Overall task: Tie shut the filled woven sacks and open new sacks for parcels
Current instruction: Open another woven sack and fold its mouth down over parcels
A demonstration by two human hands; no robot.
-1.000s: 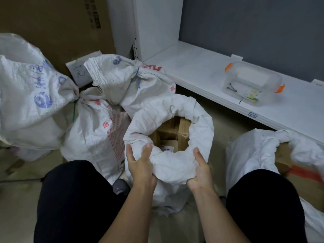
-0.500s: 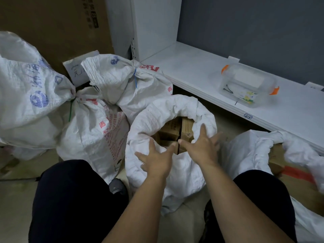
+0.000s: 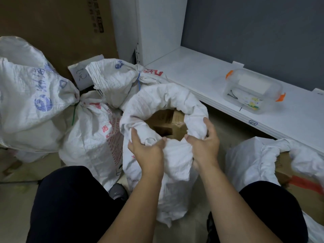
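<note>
An open white woven sack [image 3: 175, 172] stands between my knees, its rim rolled down in a thick ring. Brown cardboard parcels [image 3: 168, 121] fill it and show through the mouth. My left hand [image 3: 147, 151] grips the near-left part of the rolled rim, fingers curled into the fabric. My right hand [image 3: 203, 144] grips the near-right part of the rim, thumb inside the mouth. Three tied sacks lie to the left: one with blue print [image 3: 29, 95], one with red print [image 3: 94, 137] closed by a green tie, one behind [image 3: 119, 79] with a blue tie.
A second open sack [image 3: 252, 160] holding a cardboard box with red tape stands at the right. A white shelf [image 3: 201, 76] runs along the grey wall and carries a clear plastic box [image 3: 252, 90] with orange clips. Large cardboard leans at the back left.
A second ago both hands held the sack's near rim. Half a second ago they were open, reaching over the mouth. Now they grip the rolled rim again, farther up on each side.
</note>
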